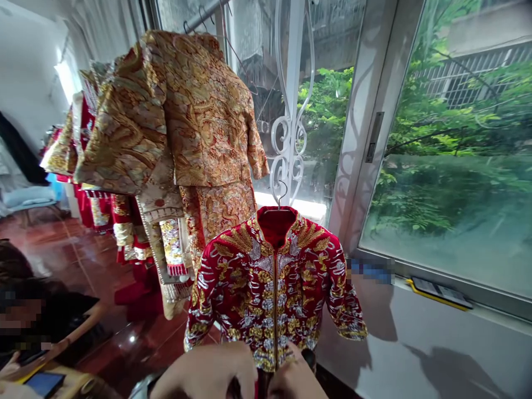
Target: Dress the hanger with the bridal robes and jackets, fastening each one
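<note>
Now pinching hem of red embroidered jacket [272, 293] with left hand [208, 377] and right hand [297, 379], just under the zipper, keeping front straight.

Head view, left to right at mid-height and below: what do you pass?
Seated person at the left edge → rack of gold and red garments → red embroidered jacket on a hanger, with left hand and right hand at its hem → white window frame → phone on the sill.
</note>
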`<state>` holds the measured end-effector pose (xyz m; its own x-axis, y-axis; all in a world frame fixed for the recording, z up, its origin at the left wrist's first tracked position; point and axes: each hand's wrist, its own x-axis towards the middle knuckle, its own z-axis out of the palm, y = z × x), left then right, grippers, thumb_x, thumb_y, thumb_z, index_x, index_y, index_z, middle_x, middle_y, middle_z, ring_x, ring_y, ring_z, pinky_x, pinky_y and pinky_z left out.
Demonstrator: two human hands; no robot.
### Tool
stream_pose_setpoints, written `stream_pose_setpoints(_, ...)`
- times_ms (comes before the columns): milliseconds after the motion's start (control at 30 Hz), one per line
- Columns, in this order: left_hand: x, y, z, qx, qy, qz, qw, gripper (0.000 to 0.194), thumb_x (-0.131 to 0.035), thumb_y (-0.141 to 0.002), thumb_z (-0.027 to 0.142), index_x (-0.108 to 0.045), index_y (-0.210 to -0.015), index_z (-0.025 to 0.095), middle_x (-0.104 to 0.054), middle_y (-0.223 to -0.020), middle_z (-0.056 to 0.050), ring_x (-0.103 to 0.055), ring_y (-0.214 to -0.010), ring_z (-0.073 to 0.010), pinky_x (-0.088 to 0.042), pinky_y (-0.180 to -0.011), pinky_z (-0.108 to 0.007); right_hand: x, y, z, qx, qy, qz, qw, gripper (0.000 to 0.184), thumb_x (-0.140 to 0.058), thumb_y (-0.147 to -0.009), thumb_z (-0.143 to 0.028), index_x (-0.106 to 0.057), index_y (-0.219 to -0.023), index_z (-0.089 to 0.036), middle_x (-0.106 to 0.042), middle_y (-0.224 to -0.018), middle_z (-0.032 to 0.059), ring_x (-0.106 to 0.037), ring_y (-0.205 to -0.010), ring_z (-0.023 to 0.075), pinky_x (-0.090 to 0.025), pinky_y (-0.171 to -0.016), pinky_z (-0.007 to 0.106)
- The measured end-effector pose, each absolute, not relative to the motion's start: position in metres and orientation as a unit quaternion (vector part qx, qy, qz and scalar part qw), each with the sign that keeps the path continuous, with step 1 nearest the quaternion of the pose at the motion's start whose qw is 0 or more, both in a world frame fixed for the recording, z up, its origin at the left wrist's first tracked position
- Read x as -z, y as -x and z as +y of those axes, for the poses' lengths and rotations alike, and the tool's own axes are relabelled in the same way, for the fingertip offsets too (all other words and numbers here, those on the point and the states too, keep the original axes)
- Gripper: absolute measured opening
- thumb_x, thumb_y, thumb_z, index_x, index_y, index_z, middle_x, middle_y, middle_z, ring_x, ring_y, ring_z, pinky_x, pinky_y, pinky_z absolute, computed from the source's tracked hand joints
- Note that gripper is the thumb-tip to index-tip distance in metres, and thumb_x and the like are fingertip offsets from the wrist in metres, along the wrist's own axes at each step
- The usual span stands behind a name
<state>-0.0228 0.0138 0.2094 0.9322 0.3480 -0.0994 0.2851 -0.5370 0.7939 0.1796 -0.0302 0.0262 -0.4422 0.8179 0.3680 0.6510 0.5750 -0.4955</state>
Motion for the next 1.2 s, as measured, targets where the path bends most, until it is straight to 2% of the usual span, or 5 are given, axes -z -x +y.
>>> stream_pose_setpoints(400, -0.244, -0.009, 0.067, -0.137, -0.863, 0.32, 0.366, 0.037, -0.056, -0.082, 0.043, -0.051, -0.057, 0.016, -0.039, -0.055, 0.005, -0.035, -0.055, -0.0093, -0.03, -0.052, -0.024, -0.081, -0.221, -0.052, 0.203, 0.579, -0.697, 0.372, 0.034, -0.039, -0.099, -0.024, -0.072, -0.101, -0.024, -0.072, -0.084, 0.0046, -0.067, -0.072, 0.0173, -0.043, -0.062, 0.028)
stream_pose_setpoints(500, -0.256, 0.003, 0.063, -0.212, -0.855, 0.339, 0.33, 0.033, -0.055, -0.085, 0.047, -0.062, -0.101, 0.019, -0.055, -0.077, 0.001, -0.047, -0.067, -0.013, -0.041, -0.062, -0.025, -0.099, -0.244, -0.048, 0.241, 0.597, -0.681, 0.348, 0.041, -0.034, -0.101, -0.026, -0.075, -0.096, -0.025, -0.075, -0.089, 0.0052, -0.07, -0.077, 0.0183, -0.046, -0.066, 0.028)
stream_pose_setpoints(600, -0.262, 0.032, 0.061, -0.258, -0.858, 0.355, 0.266, 0.064, -0.061, -0.082, 0.05, -0.039, -0.138, 0.028, -0.061, -0.11, -0.006, -0.057, -0.09, -0.0195, -0.049, -0.082, -0.033, -0.135, -0.273, -0.047, 0.287, 0.626, -0.632, 0.354, 0.043, -0.035, -0.101, -0.036, -0.076, -0.096, -0.026, -0.077, -0.092, 0.0052, -0.072, -0.083, 0.0216, -0.048, -0.072, 0.031)
stream_pose_setpoints(933, -0.285, 0.029, 0.12, -0.397, -0.824, 0.397, -0.069, 0.041, -0.045, -0.095, 0.041, -0.052, -0.133, 0.029, -0.051, -0.124, -0.01, -0.047, -0.122, -0.0299, -0.036, -0.107, -0.052, -0.304, -0.285, 0.004, 0.246, 0.686, -0.547, 0.411, 0.033, -0.044, -0.097, -0.031, -0.075, -0.089, -0.025, -0.077, -0.094, 0.0021, -0.067, -0.076, 0.0173, -0.036, -0.06, 0.027)
stream_pose_setpoints(1200, -0.273, 0.044, 0.155, -0.443, -0.795, 0.415, -0.026, 0.04, -0.033, -0.098, 0.03, -0.052, -0.133, 0.026, -0.055, -0.122, -0.01, -0.056, -0.111, -0.0253, -0.045, -0.095, -0.04, -0.316, -0.263, 0.034, 0.212, 0.687, -0.572, 0.394, 0.028, -0.048, -0.095, -0.028, -0.076, -0.09, -0.027, -0.077, -0.095, 0.0006, -0.068, -0.079, 0.0184, -0.036, -0.061, 0.028)
